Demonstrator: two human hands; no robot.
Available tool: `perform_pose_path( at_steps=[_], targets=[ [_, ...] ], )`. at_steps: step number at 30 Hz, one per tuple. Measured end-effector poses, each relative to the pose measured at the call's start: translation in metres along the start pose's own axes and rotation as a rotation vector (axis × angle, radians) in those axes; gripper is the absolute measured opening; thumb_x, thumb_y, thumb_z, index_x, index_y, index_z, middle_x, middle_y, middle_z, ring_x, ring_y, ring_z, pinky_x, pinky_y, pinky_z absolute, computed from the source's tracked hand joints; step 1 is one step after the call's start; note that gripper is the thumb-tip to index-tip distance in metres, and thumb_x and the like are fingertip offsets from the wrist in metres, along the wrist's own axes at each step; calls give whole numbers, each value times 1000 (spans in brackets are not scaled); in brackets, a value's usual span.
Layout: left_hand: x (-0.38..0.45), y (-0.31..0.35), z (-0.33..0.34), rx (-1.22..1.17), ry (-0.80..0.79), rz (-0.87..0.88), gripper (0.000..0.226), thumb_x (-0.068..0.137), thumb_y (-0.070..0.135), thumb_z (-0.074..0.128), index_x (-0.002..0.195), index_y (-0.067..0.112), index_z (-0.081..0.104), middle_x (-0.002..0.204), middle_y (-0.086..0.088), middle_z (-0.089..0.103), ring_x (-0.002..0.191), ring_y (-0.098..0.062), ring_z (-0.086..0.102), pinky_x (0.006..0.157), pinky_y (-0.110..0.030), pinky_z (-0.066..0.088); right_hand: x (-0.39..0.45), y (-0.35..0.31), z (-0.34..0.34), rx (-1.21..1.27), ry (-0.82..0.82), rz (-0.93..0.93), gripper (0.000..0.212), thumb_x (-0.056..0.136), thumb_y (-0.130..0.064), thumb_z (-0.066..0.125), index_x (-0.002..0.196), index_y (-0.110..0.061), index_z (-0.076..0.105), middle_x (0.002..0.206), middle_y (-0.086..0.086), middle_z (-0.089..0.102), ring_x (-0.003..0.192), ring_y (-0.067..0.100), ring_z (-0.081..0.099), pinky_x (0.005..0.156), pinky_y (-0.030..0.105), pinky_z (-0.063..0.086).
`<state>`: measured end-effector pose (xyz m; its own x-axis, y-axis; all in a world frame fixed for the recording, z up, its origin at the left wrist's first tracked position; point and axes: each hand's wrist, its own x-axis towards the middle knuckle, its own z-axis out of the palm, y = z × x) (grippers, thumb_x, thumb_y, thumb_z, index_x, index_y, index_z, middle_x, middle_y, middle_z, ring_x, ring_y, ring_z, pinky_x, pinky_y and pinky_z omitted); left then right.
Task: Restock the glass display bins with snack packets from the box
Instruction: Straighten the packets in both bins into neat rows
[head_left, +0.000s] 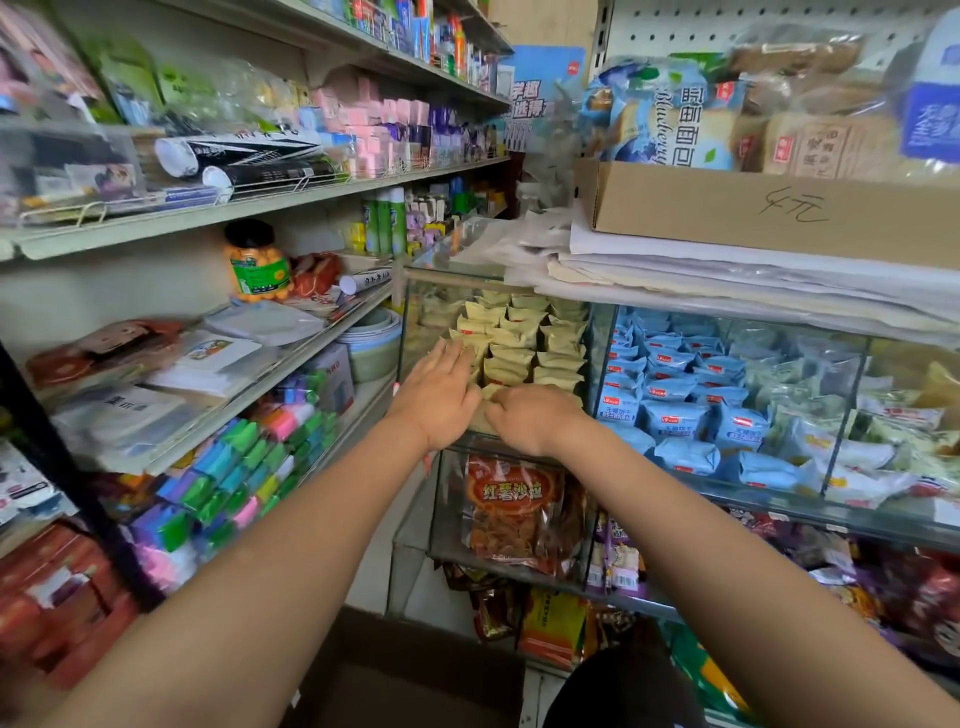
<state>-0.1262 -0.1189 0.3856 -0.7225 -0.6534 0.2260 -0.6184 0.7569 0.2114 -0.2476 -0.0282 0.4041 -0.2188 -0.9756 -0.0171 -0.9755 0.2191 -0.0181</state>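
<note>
On the left, open shelves (218, 213) carried stationery and a jar of orange snacks (255, 262). Beside them stood the glass display bin (410, 322), packed in rows with pale yellow snack packets (519, 343). The left hand (441, 397) lay flat on the left-hand rows, fingers straight and spread, pressing rather than gripping. Just beside it, the right hand (532, 418) sat at the bin's front edge with fingers curled down onto the nearest packets; whether it pinched one could not be told. The step looked like settling packets into place in a bin already nearly full. To the right, the neighbouring bin held blue packets (675, 415). A cardboard box (415, 670) showed dimly on the floor below. The next move would likely call for reaching down to it for more packets, or moving on to another bin.
</note>
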Motion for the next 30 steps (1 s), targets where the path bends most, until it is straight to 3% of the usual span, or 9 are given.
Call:
perform_pose_path(
  at_steps=[2,5,8,12,16,19,22,25,30],
  targets=[
    [1,-5,4,32,-35,-12,53,104,32,28,151,8,26,160,-11,18,148,-24,15,119,-33,8,7,4,0,39,81,2,46,99,-35,28,130,-9,50,137,14,50,122,30,48,100,39,40],
    [-11,-11,15,127,22,1,44,102,32,30,131,7,52,138,-12,49,130,-25,41,113,-32,19,23,5,0,99,134,-9,57,99,-30,31,151,-8,22,159,12,19,146,27,19,118,41,21],
    [-15,-15,19,156,33,12,43,102,34,30,119,7,59,122,-11,57,121,-26,46,109,-33,27,36,4,3,117,96,20,61,99,-32,27,155,-13,8,162,6,5,149,21,6,121,41,10],
    [2,-10,11,36,86,33,36,101,26,34,122,4,53,124,-15,52,122,-28,43,108,-34,29,43,2,11,89,4,29,52,98,-34,24,146,-15,33,155,4,31,141,20,29,117,44,13],
    [32,-4,-3,-45,116,-1,46,98,19,37,141,3,39,149,-16,35,140,-28,28,116,-34,19,49,7,9,98,28,10,43,97,-35,27,130,-17,49,140,7,50,128,24,44,110,46,25],
    [52,-6,-1,-1,-1,-17,54,102,23,32,152,6,22,161,-11,14,149,-26,9,120,-34,8,59,15,8,142,85,28,52,99,-32,29,146,-11,34,152,14,33,140,27,30,115,42,24],
    [56,-11,11,86,-96,-34,53,103,32,26,150,7,28,158,-12,23,146,-24,20,120,-37,13,70,18,5,151,168,95,60,100,-32,28,154,-11,11,162,10,5,149,22,4,121,40,8],
    [50,-12,21,68,-79,-43,53,103,36,23,145,7,38,154,-13,33,143,-22,27,119,-37,13,83,17,10,172,207,188,63,100,-35,24,155,-12,4,162,6,-5,149,21,-4,121,42,1],
    [44,-13,24,56,-21,-31,52,103,35,24,146,8,38,157,-11,29,145,-21,22,120,-35,6,88,7,9,-50,-7,253,51,99,-34,25,139,-9,45,148,14,39,137,30,33,114,52,20]
  ],
)
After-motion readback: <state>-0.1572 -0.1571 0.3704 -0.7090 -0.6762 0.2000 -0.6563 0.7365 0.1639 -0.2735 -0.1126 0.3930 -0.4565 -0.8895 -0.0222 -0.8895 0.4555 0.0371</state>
